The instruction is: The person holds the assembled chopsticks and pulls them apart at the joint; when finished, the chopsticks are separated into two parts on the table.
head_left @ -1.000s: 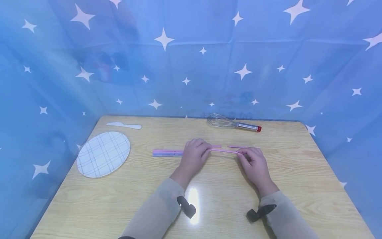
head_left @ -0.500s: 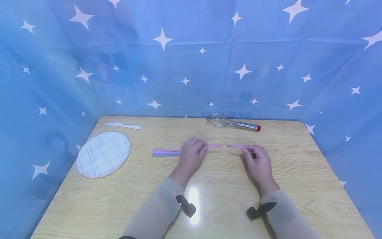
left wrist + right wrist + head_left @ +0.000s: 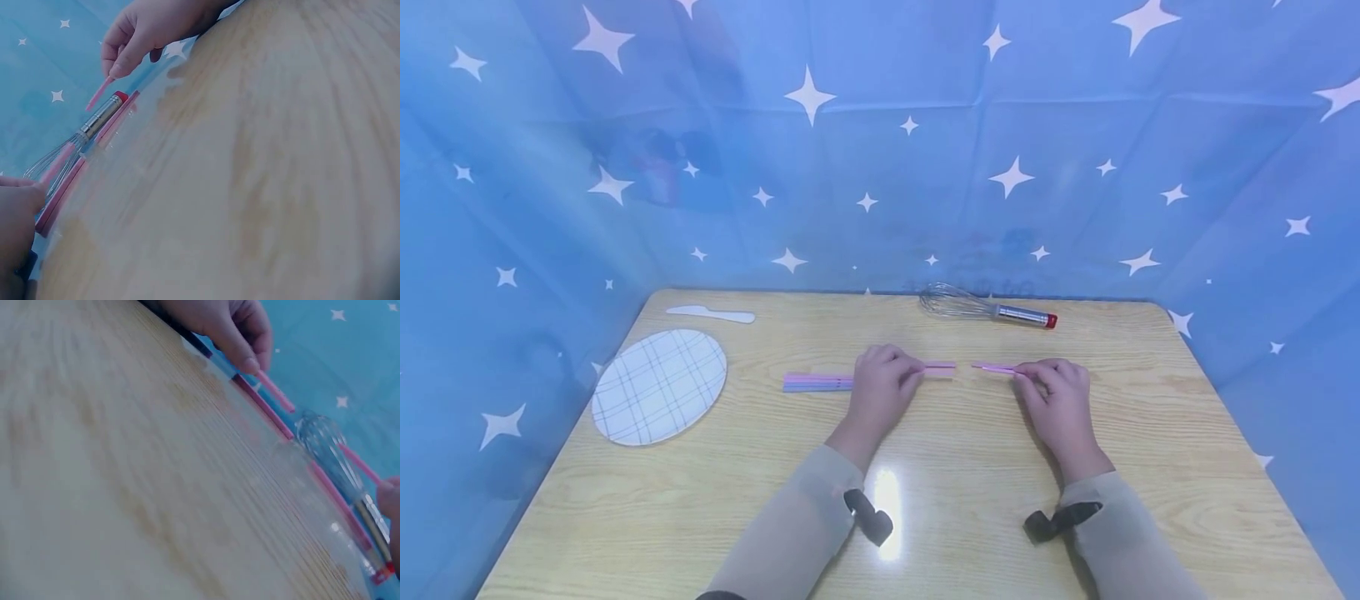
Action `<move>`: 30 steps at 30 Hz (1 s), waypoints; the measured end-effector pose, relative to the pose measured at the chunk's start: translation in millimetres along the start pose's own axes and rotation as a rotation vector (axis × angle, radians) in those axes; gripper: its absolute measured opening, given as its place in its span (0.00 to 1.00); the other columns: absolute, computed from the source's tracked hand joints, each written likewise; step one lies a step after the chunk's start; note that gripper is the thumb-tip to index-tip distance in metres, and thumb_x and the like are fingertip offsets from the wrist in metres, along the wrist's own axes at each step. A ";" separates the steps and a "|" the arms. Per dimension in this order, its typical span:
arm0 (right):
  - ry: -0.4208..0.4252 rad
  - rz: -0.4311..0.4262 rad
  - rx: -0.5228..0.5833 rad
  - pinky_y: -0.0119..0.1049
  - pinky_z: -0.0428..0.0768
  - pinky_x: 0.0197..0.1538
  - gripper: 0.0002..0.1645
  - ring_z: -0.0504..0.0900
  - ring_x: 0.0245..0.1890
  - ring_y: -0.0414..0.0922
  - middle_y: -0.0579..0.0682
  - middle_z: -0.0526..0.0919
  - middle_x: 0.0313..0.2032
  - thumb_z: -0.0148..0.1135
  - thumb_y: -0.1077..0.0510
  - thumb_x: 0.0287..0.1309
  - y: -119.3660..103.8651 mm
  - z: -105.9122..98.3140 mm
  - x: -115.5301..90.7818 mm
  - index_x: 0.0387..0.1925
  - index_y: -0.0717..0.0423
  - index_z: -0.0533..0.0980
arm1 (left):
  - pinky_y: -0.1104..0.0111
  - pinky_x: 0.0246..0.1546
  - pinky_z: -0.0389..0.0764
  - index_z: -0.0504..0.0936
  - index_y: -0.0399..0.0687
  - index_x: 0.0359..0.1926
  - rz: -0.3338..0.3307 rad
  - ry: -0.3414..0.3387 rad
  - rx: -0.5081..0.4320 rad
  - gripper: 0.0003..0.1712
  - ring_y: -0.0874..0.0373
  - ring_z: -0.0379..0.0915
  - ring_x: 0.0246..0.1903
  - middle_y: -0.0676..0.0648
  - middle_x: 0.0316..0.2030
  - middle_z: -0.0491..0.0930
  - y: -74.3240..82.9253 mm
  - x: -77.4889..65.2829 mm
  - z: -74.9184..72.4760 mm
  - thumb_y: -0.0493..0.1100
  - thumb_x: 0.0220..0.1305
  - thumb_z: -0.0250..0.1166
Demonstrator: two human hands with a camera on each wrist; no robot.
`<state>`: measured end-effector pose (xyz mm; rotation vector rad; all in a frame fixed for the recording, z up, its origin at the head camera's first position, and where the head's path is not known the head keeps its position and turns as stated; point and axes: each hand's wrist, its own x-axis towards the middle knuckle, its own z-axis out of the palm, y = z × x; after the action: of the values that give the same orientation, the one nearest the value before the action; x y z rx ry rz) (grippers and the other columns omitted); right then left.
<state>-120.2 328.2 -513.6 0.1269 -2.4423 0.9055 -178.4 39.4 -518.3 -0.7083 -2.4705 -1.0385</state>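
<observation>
In the head view my left hand (image 3: 883, 383) is over the middle of the table, across a row of slim pink and blue sticks (image 3: 814, 383). Its thumb and fingers pinch a short length of pink stick (image 3: 59, 164) that points toward the other hand. My right hand (image 3: 1060, 400) pinches another pink stick (image 3: 100, 95), pointing back at the left one. A gap separates the two held ends. Below them on the tabletop lie a pink stick (image 3: 262, 406) on the left side and a second pink stick (image 3: 337, 499) on the right.
A wire whisk (image 3: 985, 310) with a red-ended handle lies near the back edge of the table (image 3: 955, 467). At the left are an oval checked plate (image 3: 660, 387) and a white knife (image 3: 711, 314) behind it. A blue starry curtain (image 3: 880, 150) surrounds the table's back and sides.
One second ago a pink stick spanned the space between both hands. Now each hand has its own length, with a gap between. The right hand has shifted right, the left slightly left.
</observation>
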 end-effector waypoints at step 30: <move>-0.105 0.076 -0.070 0.67 0.54 0.64 0.07 0.66 0.62 0.66 0.66 0.80 0.54 0.77 0.65 0.63 2.7 0.5 7.1 0.42 0.56 0.91 | 0.58 0.52 0.71 0.95 0.60 0.41 -0.038 -0.040 0.158 0.04 0.57 0.70 0.43 0.57 0.38 0.80 1.8 5.0 5.8 0.50 0.68 0.76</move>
<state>-127.2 330.6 -511.8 0.0585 -2.5881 0.8648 -182.1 46.3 -518.6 -0.6400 -2.5750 -0.8377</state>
